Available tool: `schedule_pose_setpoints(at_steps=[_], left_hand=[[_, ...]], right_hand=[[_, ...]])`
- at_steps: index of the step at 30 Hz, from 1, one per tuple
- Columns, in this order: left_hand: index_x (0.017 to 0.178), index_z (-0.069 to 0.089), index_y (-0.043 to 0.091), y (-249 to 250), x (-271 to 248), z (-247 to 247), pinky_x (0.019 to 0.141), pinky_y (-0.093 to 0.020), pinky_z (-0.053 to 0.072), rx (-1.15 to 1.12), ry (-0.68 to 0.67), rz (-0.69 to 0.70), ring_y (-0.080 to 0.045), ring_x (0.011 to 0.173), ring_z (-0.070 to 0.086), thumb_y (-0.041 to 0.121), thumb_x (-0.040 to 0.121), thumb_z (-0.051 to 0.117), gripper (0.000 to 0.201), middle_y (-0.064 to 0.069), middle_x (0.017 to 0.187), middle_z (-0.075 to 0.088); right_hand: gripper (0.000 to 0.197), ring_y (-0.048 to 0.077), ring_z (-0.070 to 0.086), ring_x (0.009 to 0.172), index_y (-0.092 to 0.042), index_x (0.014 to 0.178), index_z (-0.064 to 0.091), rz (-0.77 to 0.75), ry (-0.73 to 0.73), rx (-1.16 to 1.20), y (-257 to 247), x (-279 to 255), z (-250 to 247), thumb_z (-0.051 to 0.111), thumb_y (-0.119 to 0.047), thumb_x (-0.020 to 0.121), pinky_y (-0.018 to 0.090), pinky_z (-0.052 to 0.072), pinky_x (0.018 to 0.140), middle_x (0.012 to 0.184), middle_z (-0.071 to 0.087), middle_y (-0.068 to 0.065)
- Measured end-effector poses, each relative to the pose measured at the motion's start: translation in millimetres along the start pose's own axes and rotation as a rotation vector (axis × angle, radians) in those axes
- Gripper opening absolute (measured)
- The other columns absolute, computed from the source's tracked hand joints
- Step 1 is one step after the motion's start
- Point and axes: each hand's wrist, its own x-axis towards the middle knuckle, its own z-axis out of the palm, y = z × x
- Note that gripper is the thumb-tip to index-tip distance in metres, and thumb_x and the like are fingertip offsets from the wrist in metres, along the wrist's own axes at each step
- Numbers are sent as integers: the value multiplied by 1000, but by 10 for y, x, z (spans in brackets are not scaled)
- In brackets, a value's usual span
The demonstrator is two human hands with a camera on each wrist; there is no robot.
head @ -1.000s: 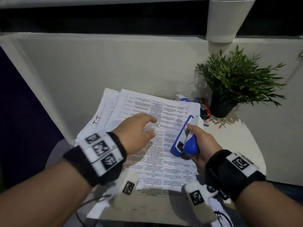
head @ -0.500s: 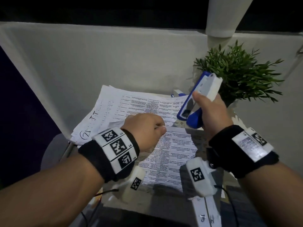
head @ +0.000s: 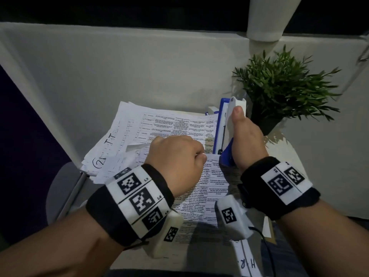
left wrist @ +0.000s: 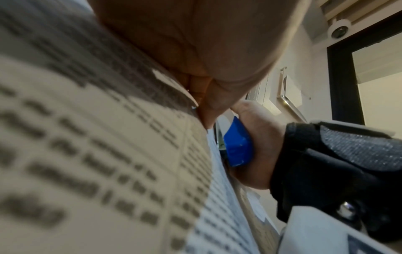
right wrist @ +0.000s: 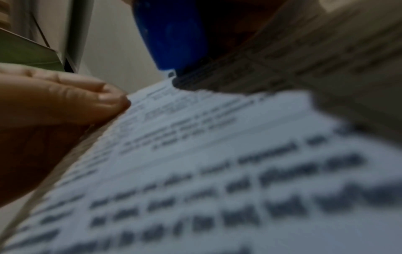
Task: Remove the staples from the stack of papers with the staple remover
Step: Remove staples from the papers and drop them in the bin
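2 hands are working at the stack of papers (head: 175,124), which is lying spread across the small white table (head: 287,150) and serving as the landmark for everything else. Over the middle of the stack, the left hand (head: 175,162) is curling into a loose fist, its thumb and fingertips pinching the upper corner of a printed sheet (head: 211,176) and lifting it off the pages beneath; the left wrist view is showing that sheet (left wrist: 97,154) bending upward against the fingers (left wrist: 202,96). At the right edge of the stack, the right hand (head: 245,140) is wrapping around the blue-and-white staple remover (head: 224,126), thumb lying along its white back, and holding it nearly upright with its blue lower end (head: 226,158) meeting the lifted corner. The right wrist view, heavily blurred, is showing that blue end (right wrist: 172,37) touching the top edge of the sheet (right wrist: 195,171), with the left hand's fingers (right wrist: 104,98) just beside it; whether a staple is caught there cannot be told. Behind the stack's far right corner, a green potted plant (head: 283,90) is standing against the pale wall (head: 119,66), and a small blue-and-white object (head: 212,110) is peeking out just beyond the far edge of the papers.
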Motion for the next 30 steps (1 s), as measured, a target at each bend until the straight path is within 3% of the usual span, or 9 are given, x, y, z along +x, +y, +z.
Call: schedule_pose_setpoints(at_steps=[6, 9, 14, 16, 18, 23, 26, 28, 30], left_hand=[[98, 63, 30, 12, -28, 10, 92, -33, 30, -7, 13, 8, -10, 99, 50, 40, 96, 40, 26, 14, 100, 60], [98, 62, 31, 25, -38, 6, 93, -33, 29, -9, 21, 25, -9, 100, 50, 40, 96, 40, 24, 15, 99, 58], [100, 62, 31, -9, -21, 8, 91, -32, 29, -30, 21, 20, -9, 99, 50, 40, 96, 41, 24, 15, 98, 57], [98, 62, 31, -58, 15, 2, 92, -32, 30, -29, 12, 5, -9, 97, 50, 40, 96, 41, 23, 16, 93, 54], [95, 60, 31, -137, 69, -6, 93, -33, 31, -22, -5, -26, -10, 95, 50, 40, 96, 43, 20, 16, 91, 51], [96, 60, 29, -359, 197, 3, 91, -34, 35, -29, -32, -116, -12, 87, 46, 38, 96, 45, 18, 15, 90, 50], [97, 59, 30, -407, 249, 34, 90, -35, 34, -27, -42, -136, -13, 88, 47, 38, 96, 44, 16, 14, 90, 51], [101, 58, 31, -415, 271, 67, 93, -37, 32, -21, -63, -144, -14, 92, 49, 37, 96, 43, 17, 13, 93, 52], [104, 56, 32, -410, 289, 117, 97, -38, 29, -19, -93, -137, -14, 98, 52, 34, 96, 42, 16, 14, 97, 56]], right_hand=[[72, 33, 58, 79, 6, 85, 57, -103, 15, 61, 25, -17, -20, 28, -60, 85, 37, 46, 76, 87, 64, 24], [73, 21, 50, 69, 11, 81, 52, -119, 3, 98, -6, -33, -15, 30, -58, 85, 34, 40, 65, 75, 56, 18], [47, 8, 51, 63, -19, 69, 50, -110, 17, 108, 43, -15, 0, 36, -54, 97, 22, 42, 65, 70, 54, -2], [44, 19, 65, 84, -25, 81, 58, -20, 0, 246, 54, -3, 25, 38, -63, 87, 33, 51, 82, 87, 67, 3], [43, 21, 68, 88, -25, 90, 61, 56, 61, 431, 38, 13, 15, 42, -64, 90, 37, 52, 86, 93, 69, 3], [44, 10, 67, 77, -26, 119, 60, 165, 259, 683, -2, 44, -133, 35, -56, 99, 28, 56, 77, 93, 69, -5], [36, 5, 67, 64, -29, 100, 63, 209, 205, 756, 36, -55, -144, 37, -53, 100, 25, 57, 64, 72, 71, -12], [47, 13, 59, 50, -22, 91, 66, 283, 109, 752, 118, -157, -94, 37, -58, 98, 26, 46, 47, 61, 64, -2], [67, 25, 46, 54, -12, 102, 68, 396, 11, 755, 246, -239, -14, 39, -70, 91, 24, 37, 46, 77, 54, 18]])
